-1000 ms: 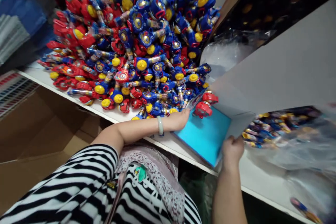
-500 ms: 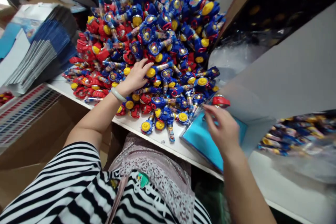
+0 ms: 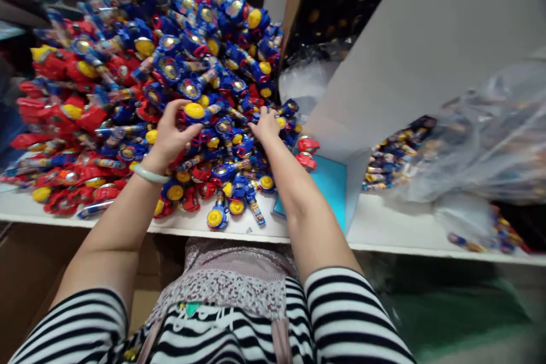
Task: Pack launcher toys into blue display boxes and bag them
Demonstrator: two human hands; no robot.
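Head view: left hand (image 3: 169,135) clasps one blue toy (image 3: 195,112); right hand (image 3: 265,125) rests open on uncountable pile (image 3: 179,51).

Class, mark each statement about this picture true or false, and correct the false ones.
1. The left hand and right hand are both on the toy pile. True.
2. The bangle is on the right wrist. False: it is on the left wrist.
3. Every toy in the pile is blue. False: many at its left side are red.
4. Red toys lie at the edge of the turquoise box. True.
5. The plastic bag is empty. False: it holds toys.
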